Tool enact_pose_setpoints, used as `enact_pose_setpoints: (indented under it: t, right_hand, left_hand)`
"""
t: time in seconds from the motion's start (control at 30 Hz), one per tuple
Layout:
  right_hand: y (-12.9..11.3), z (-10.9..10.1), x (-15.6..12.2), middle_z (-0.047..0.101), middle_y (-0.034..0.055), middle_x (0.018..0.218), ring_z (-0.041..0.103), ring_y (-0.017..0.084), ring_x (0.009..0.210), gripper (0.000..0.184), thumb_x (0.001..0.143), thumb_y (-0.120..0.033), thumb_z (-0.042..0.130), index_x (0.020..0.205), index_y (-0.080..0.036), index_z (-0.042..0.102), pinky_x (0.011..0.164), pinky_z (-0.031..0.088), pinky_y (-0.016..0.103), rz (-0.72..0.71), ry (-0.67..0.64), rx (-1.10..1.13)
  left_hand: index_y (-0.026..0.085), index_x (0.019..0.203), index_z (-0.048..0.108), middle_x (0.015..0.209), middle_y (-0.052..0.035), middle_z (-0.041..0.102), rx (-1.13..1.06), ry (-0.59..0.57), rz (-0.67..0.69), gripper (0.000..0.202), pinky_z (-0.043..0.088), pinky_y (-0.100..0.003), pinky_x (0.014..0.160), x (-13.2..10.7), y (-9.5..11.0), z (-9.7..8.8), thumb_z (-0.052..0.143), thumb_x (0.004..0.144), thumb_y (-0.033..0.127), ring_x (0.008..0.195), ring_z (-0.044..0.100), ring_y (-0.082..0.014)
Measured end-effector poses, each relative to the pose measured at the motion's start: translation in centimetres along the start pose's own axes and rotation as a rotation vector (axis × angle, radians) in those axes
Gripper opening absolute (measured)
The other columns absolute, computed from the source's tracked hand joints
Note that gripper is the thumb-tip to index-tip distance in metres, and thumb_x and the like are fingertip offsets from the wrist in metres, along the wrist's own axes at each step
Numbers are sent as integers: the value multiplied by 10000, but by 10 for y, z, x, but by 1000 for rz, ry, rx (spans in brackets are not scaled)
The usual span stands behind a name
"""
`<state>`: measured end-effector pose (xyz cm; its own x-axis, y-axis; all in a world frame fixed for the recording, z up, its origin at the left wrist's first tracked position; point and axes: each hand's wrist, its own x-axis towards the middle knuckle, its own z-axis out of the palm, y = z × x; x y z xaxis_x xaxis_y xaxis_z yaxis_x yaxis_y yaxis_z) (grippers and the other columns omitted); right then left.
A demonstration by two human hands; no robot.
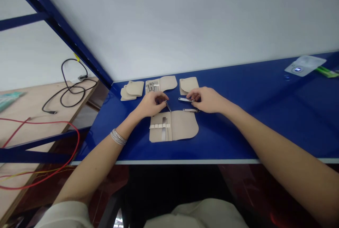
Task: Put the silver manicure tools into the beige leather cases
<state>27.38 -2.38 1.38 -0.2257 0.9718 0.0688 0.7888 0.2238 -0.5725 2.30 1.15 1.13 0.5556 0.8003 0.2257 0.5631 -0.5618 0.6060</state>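
A beige manicure case [185, 125] lies spread open on the blue table, with a metal nail file [164, 133] and a thinner metal tool [167, 132] under its white elastic loops. Just above its fold, my left hand [151, 104] pinches a slim metal tool [168, 106], whose kind is too small to make out. To the right, the closed fingers of my right hand [208, 100] grip the end of a nail clipper [184, 100]. Another nail clipper [189, 110] lies below those fingers, at the case's upper edge.
Behind my hands are a second open case [168, 83] with metal tools, folded cases [135, 89] at left and another folded case [189, 84]. Clear packaging [304, 65] lies far right. A black cable [69, 88] and red cable [78, 138] occupy the wooden side table [31, 94].
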Motion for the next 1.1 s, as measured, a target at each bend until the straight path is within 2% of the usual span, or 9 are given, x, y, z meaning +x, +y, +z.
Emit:
enact_pose_setpoints:
  t: [0.07, 0.13, 0.33, 0.47, 0.77, 1.1]
  right_hand:
    - [0, 0, 0, 706, 45, 820, 640, 185, 744, 307, 680, -85, 638, 954, -185, 735, 680, 512, 291, -3, -15, -41]
    - [-1, 1, 0, 712, 49, 823, 642, 186, 741, 291, 692, -98, 645, 955, -177, 739, 696, 519, 299, -17, 3, -34]
    - [-4, 1, -2, 728, 58, 883, 662, 190, 762, 279, 714, -132, 640, 975, -169, 732, 720, 532, 320, -140, 191, 134]
    - [-6, 2, -4, 724, 61, 875, 664, 194, 770, 284, 723, -148, 641, 993, -164, 726, 710, 533, 322, -226, 251, 174]
    - [-8, 3, -5, 724, 60, 903, 669, 188, 787, 285, 720, -125, 620, 986, -170, 714, 693, 544, 305, -300, 319, 197]
    - [-12, 5, -7, 704, 53, 884, 686, 188, 786, 330, 702, -88, 604, 1011, -170, 686, 767, 575, 330, -276, 320, 311]
  left_hand:
    - [139, 884, 696, 756, -34, 691, 17, -57, 16, 172, 488, -263, 630, 0, -2, 0, 605, 743, 178, 655, 609, -135]
    - [140, 873, 690, 782, -36, 696, 18, -67, 29, 157, 485, -257, 623, 0, -3, 0, 626, 740, 192, 657, 605, -131]
    - [143, 882, 680, 713, -22, 661, 21, -25, 26, 145, 467, -263, 608, -1, -1, 0, 637, 758, 203, 637, 598, -138]
    - [142, 919, 672, 776, -39, 673, -19, 35, 41, 162, 475, -271, 625, -2, 3, -1, 638, 774, 204, 686, 613, -150]
    - [147, 951, 687, 887, -60, 714, -13, 137, 89, 184, 477, -266, 628, -4, 10, 1, 621, 781, 162, 700, 607, -137]
    - [144, 1036, 647, 890, -54, 698, -11, 172, 139, 256, 489, -272, 669, -6, 16, 0, 601, 783, 135, 739, 625, -139]
